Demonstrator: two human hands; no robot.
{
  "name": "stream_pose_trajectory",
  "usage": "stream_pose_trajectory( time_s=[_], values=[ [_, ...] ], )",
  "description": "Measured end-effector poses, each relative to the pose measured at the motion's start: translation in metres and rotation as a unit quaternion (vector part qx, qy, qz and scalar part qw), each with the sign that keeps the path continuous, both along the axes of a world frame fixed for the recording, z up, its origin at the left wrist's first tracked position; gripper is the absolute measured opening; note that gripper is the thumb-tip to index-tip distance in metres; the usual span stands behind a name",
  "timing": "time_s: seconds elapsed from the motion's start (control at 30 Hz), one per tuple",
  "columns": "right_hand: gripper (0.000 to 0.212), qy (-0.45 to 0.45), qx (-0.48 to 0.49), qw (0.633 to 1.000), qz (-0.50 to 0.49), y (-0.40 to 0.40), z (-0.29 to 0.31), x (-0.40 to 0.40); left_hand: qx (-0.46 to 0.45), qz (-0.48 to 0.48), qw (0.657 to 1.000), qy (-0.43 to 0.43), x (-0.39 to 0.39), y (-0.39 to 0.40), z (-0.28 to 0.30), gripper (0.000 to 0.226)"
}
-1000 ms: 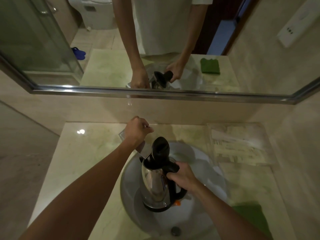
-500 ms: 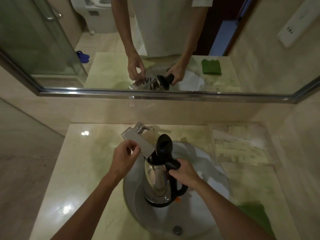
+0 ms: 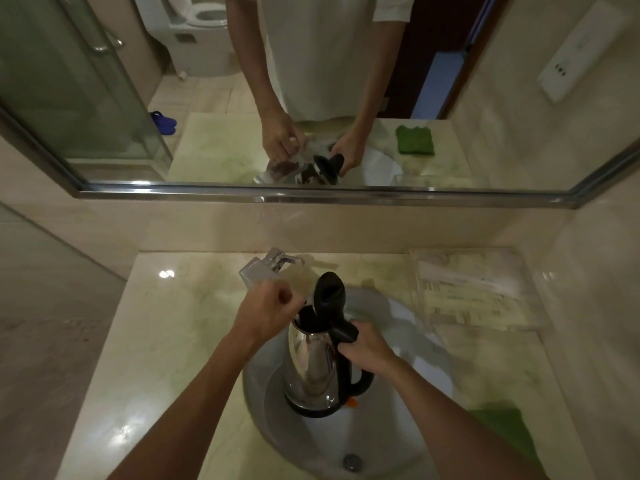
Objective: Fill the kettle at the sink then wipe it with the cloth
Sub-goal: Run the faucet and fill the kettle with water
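A steel kettle [image 3: 311,362] with a black handle and base stands upright in the white sink basin [image 3: 398,445], its black lid [image 3: 330,294] flipped up. My right hand [image 3: 367,348] grips the top of the handle. My left hand [image 3: 266,310] is curled at the kettle's open rim, covering the end of the chrome tap [image 3: 266,268]; what its fingers hold is hidden. No water stream shows. The green cloth [image 3: 502,427] lies on the counter to the right of the basin, partly behind my right forearm.
The drain [image 3: 352,461] sits at the basin's near side. A clear tray of packets [image 3: 478,289] rests at the counter's back right. A wide mirror [image 3: 104,98] spans the wall behind the tap. Marble counter [image 3: 156,341] extends to the left.
My left hand came off the tap's top and moved forward and down to the spout end at the kettle's rim. The kettle stayed in the basin in my right hand.
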State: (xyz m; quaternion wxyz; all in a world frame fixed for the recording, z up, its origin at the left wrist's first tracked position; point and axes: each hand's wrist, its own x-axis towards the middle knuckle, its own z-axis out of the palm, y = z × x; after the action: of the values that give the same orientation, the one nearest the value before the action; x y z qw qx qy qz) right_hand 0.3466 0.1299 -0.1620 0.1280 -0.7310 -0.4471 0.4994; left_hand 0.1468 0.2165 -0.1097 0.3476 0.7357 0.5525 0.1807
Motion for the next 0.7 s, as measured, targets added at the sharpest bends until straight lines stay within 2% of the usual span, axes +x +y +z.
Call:
stream_pose_trajectory(
  time_s=[0.1, 0.2, 0.27, 0.3, 0.4, 0.5, 0.7],
  values=[
    [0.019, 0.003, 0.006, 1.0, -0.005, -0.001, -0.002, 0.001, -0.048, 0.001, 0.998, 0.047, -0.016, -0.032, -0.03, 0.038],
    [0.015, -0.001, 0.008, 1.0, -0.001, -0.002, -0.005, 0.002, -0.154, -0.033, 0.982, 0.106, -0.027, -0.049, -0.057, 0.041],
    [0.014, -0.004, 0.003, 1.0, 0.002, -0.001, -0.006, 0.0, -0.212, -0.045, 0.973, 0.076, -0.026, -0.055, -0.07, 0.046],
    [0.016, -0.003, -0.001, 1.0, 0.004, -0.001, -0.006, -0.001, -0.224, -0.038, 0.973, 0.047, -0.024, -0.058, -0.074, 0.042],
    [0.021, -0.009, -0.003, 1.0, 0.01, -0.002, -0.006, -0.005, -0.237, 0.013, 0.971, -0.022, -0.018, -0.061, -0.088, 0.032],
    [0.028, -0.014, 0.001, 1.0, 0.002, -0.005, -0.007, -0.006, -0.235, 0.016, 0.971, -0.032, -0.018, -0.062, -0.101, 0.036],
    [0.028, -0.008, 0.002, 1.0, -0.013, -0.008, -0.008, -0.006, -0.228, 0.003, 0.972, -0.046, -0.017, -0.06, -0.103, 0.026]
  ],
)
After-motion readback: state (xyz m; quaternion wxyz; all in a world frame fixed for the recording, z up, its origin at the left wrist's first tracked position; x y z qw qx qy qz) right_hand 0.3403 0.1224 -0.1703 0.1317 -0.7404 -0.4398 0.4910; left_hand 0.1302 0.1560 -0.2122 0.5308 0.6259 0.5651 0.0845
